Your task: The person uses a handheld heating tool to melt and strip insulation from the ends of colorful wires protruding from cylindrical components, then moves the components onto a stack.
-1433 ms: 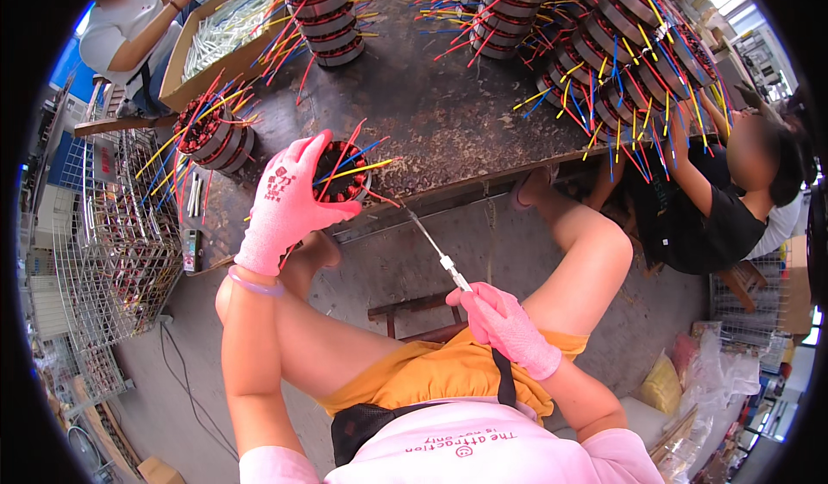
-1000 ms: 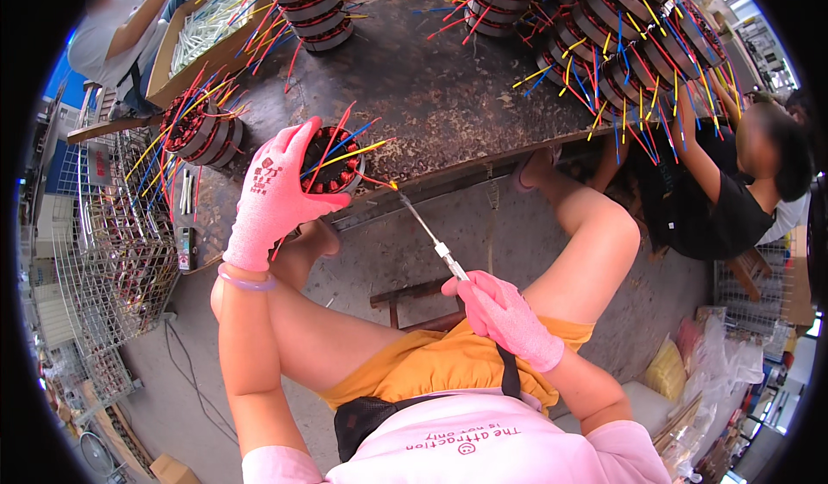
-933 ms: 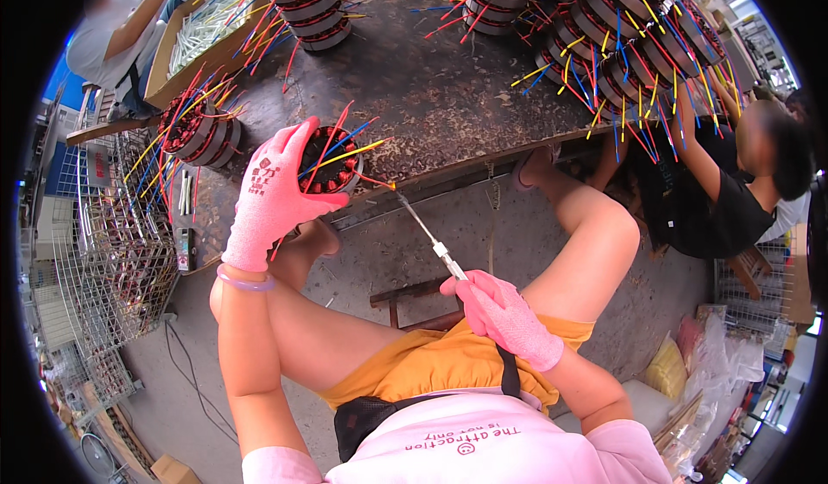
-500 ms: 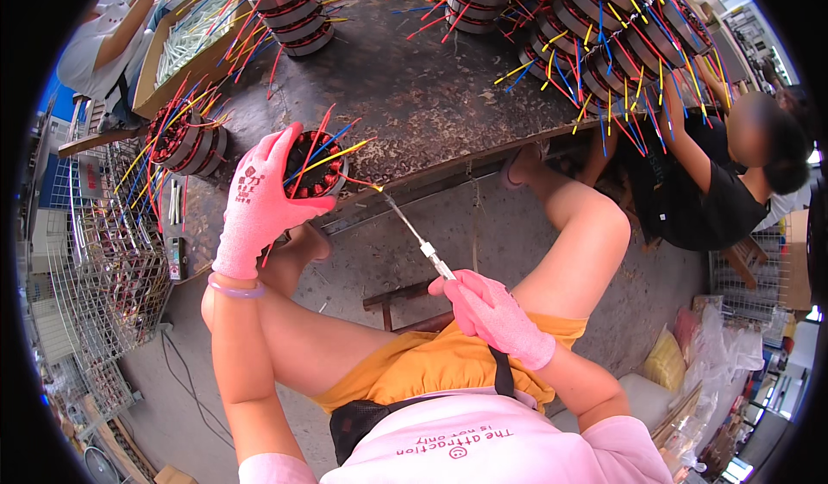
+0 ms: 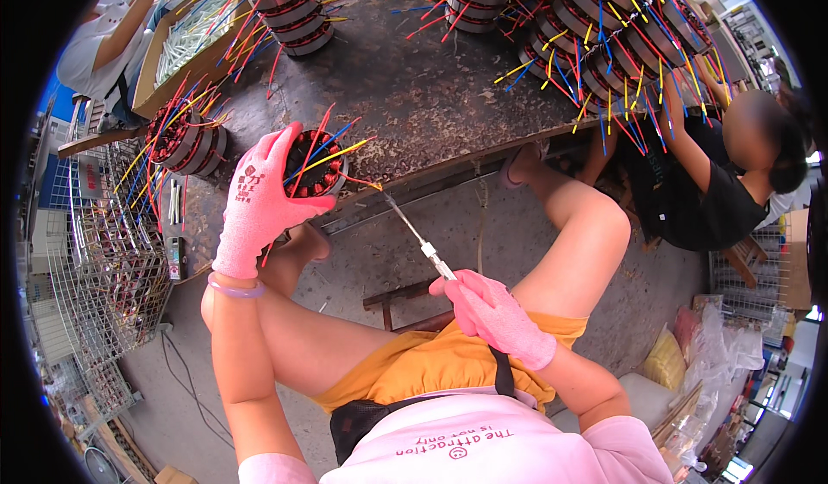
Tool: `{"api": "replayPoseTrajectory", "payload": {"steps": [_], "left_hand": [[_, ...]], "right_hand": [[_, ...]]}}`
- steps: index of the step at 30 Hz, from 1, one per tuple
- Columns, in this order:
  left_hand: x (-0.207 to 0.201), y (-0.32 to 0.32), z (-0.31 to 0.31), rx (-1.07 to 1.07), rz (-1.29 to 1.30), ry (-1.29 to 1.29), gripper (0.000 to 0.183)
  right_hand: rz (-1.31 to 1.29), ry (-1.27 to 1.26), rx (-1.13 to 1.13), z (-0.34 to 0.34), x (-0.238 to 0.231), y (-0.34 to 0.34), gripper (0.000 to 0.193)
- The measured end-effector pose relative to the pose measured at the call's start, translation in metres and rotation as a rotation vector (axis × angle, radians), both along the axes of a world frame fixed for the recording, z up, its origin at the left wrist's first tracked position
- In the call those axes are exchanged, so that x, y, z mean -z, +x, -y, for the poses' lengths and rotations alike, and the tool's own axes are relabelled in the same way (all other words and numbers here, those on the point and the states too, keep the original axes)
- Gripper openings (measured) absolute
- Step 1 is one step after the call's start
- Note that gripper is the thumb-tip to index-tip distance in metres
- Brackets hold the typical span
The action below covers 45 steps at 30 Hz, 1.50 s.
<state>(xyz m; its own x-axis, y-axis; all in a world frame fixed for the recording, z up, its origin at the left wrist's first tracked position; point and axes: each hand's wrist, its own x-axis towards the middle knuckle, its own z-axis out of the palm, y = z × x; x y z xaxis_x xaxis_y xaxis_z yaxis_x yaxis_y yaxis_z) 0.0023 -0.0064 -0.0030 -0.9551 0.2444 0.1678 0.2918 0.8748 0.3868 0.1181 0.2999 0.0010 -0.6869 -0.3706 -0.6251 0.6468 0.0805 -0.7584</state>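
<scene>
My left hand (image 5: 263,195), in a pink glove, grips a round motor stator (image 5: 330,178) by its side at the table's near edge. Red copper windings show inside the ring, and red, blue and yellow leads stick out. One thin lead (image 5: 364,182) reaches right from the stator, its end orange-yellow. My right hand (image 5: 496,311), gloved in pink too, is closed around a slim torch-like tool (image 5: 417,234) with a long thin metal tube and a white collar. The tool's tip points up and left, close to the lead's end; whether they touch I cannot tell.
Another wired stator stack (image 5: 190,143) stands to the left, beside a cardboard box (image 5: 148,87) of white sleeves. Taller stacks (image 5: 297,18) line the dark table (image 5: 388,96). A co-worker (image 5: 690,173) sits at the right; another person (image 5: 108,44) is at far left. A wire rack (image 5: 103,268) stands left.
The bright glow at the lead's end has faded to a duller orange. Both my hands stay almost still. The co-worker's head at the right has shifted slightly.
</scene>
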Motion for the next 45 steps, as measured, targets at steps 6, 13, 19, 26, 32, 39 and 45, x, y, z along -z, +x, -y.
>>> {"api": "replayPoseTrajectory", "payload": {"steps": [6, 13, 19, 26, 32, 39, 45], "left_hand": [[0.001, 0.0, -0.001, -0.003, -0.029, -0.025, 0.093], [0.0, 0.001, -0.002, -0.024, 0.002, -0.01, 0.095], [0.0, 0.001, -0.004, -0.036, -0.011, -0.025, 0.095], [0.001, 0.001, -0.003, -0.04, -0.007, -0.031, 0.096], [0.004, -0.001, -0.002, -0.025, -0.024, -0.015, 0.096], [0.002, 0.001, -0.003, -0.041, 0.011, -0.012, 0.096], [0.002, -0.001, -0.004, -0.039, 0.023, -0.013, 0.095]], "right_hand": [[-0.044, 0.022, -0.027, -0.001, 0.002, -0.001, 0.033], [-0.047, 0.024, -0.014, -0.001, 0.004, 0.001, 0.032], [-0.082, 0.04, -0.07, -0.004, 0.002, -0.003, 0.03], [-0.008, 0.024, -0.056, -0.003, -0.004, -0.003, 0.03], [-0.075, -0.02, -0.005, -0.002, 0.01, 0.002, 0.029], [-0.033, -0.012, -0.02, -0.002, 0.006, 0.0, 0.029], [-0.025, -0.02, -0.023, -0.005, 0.007, 0.001, 0.028]]}}
